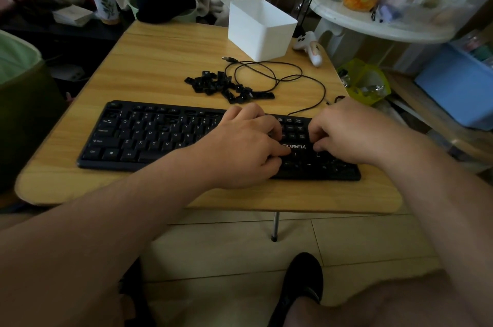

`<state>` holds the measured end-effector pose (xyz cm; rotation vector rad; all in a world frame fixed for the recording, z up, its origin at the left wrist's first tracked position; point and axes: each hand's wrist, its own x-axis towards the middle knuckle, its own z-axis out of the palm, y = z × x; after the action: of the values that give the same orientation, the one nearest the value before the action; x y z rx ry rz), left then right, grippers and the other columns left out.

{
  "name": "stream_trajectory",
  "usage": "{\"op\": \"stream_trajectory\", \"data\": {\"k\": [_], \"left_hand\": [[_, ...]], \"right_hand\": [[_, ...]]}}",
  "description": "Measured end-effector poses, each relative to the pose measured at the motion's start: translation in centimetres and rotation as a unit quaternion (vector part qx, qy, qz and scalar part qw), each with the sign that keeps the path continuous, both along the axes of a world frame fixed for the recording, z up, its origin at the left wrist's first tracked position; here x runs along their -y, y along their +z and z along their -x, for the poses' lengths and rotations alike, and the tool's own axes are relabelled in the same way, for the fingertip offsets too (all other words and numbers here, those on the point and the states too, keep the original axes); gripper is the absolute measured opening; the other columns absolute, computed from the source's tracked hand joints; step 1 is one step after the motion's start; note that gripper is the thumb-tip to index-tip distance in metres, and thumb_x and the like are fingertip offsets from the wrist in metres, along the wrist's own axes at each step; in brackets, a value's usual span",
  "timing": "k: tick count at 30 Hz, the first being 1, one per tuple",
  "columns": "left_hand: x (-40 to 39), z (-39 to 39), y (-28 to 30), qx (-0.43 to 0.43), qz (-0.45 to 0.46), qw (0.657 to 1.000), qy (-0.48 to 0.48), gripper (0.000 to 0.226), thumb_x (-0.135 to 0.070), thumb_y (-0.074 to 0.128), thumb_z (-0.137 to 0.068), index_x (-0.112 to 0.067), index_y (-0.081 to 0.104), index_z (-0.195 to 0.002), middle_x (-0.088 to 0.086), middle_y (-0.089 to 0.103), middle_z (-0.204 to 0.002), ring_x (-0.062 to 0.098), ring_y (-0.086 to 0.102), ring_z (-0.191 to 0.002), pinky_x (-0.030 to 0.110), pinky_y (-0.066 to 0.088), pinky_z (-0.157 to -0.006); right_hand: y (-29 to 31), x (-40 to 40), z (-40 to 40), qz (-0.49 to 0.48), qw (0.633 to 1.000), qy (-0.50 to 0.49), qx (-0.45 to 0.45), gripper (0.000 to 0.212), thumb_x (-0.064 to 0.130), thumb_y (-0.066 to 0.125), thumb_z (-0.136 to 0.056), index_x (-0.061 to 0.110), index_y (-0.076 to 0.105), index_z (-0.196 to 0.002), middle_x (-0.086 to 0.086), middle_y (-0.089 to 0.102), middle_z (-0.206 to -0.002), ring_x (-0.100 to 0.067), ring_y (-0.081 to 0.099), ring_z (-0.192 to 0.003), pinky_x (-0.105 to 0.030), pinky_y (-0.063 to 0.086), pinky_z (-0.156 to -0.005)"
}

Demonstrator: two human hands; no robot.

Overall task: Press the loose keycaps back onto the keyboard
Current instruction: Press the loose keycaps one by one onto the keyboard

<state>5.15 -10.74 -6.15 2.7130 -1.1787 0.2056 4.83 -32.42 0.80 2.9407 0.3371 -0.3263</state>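
Hands: I cannot tell what either grip holds; my left hand and right hand curl over the keyboard on its right part. Loose keycaps lie beyond both. I'd press squarely down, seating each cap level.

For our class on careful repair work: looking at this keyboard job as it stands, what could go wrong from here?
1. The loose keycaps lie in an unsorted heap, so one might be pressed onto the wrong spot.
2. The cable loops beside the heap; a reaching hand could snag it and scatter caps.
3. Both hands, left hand and right hand, hide the keyboard section being worked on.
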Motion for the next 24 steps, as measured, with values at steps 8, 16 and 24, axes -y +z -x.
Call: {"op": "stream_trajectory", "data": {"k": [8,16,24], "left_hand": [[0.1,0.1,0.1,-0.007,-0.007,1.000,0.003,0.050,-0.053,0.032,-0.097,-0.046,0.067,-0.132,-0.013,0.056,-0.133,0.021,0.037,-0.130,0.045,0.030,-0.109],[-0.1,0.0,0.2,-0.019,-0.009,1.000,0.005,0.051,-0.053,0.030,-0.097,-0.049,0.063,-0.136,-0.016,0.053,-0.134,0.020,0.035,-0.129,0.043,0.027,-0.110],[0.1,0.0,0.5,-0.030,-0.016,0.999,0.007,0.053,-0.054,0.028,-0.096,-0.050,0.061,-0.137,-0.018,0.052,-0.135,0.018,0.033,-0.132,0.043,0.025,-0.112]], "right_hand": [[-1.2,-1.0,0.5,0.029,0.998,0.007,0.052,0.012,0.020,0.068,-0.095,0.031,0.072,-0.090,0.009,0.055,-0.082,-0.017,0.055,-0.086,-0.030,0.047,-0.065],[-1.4,0.7,0.2,-0.073,0.996,-0.024,0.046,0.016,0.021,0.077,-0.091,0.032,0.077,-0.103,0.015,0.059,-0.087,-0.011,0.053,-0.091,-0.027,0.042,-0.069],[-2.2,2.0,1.0,-0.103,0.991,-0.017,0.081,0.015,0.024,0.073,-0.095,0.033,0.078,-0.106,0.011,0.073,-0.099,-0.006,0.053,-0.092,-0.016,0.031,-0.066]]}}
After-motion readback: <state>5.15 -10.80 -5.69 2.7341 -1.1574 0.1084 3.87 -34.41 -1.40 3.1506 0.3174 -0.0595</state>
